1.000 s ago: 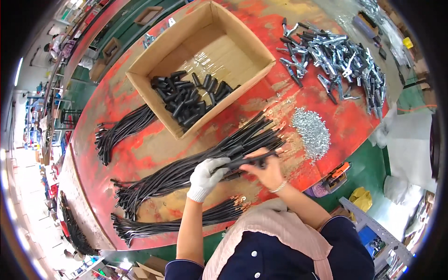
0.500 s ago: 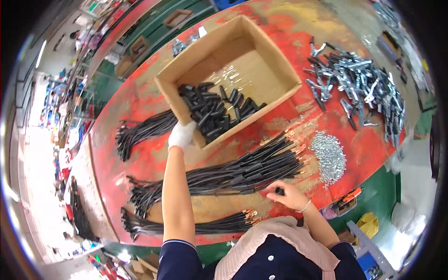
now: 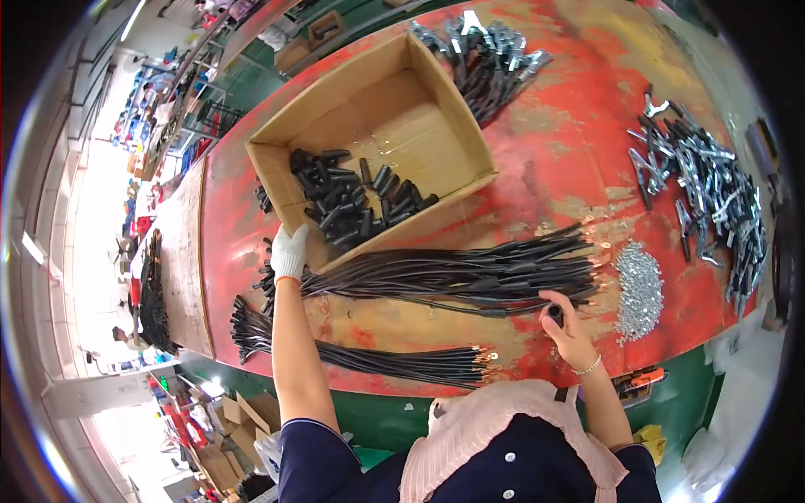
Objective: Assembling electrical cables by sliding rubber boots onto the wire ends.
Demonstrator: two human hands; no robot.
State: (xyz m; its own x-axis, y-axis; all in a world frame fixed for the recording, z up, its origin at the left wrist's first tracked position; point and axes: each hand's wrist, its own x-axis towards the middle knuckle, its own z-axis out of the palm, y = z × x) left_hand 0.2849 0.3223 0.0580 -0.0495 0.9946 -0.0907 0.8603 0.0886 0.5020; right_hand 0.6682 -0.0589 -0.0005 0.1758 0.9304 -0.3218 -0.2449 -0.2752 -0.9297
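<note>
My left hand (image 3: 291, 253), in a white glove, grips the near left corner of an open cardboard box (image 3: 457, 105). Loose black sleeves (image 3: 340, 197) lie heaped along the box's near left side. My bare right hand (image 3: 573, 334) is closed on a black sleeve (image 3: 555, 313), its round opening showing between thumb and fingers. Just beyond that hand, a wide bundle of black cables (image 3: 436, 272) with copper ends runs across the table. A smaller cable bundle (image 3: 402, 362) lies nearer to me.
Small silver metal parts (image 3: 639, 289) lie piled right of the cables. Metal clamps with black handles (image 3: 713, 193) form a heap at the far right, and another clamp heap (image 3: 486, 71) lies behind the box. The worn red table (image 3: 562, 151) has a curved near edge.
The box has shifted left with my left hand, now covering most of the far left cable bundle and uncovering the clamp heap behind. My right hand keeps the sleeve; the whole view has shifted.
</note>
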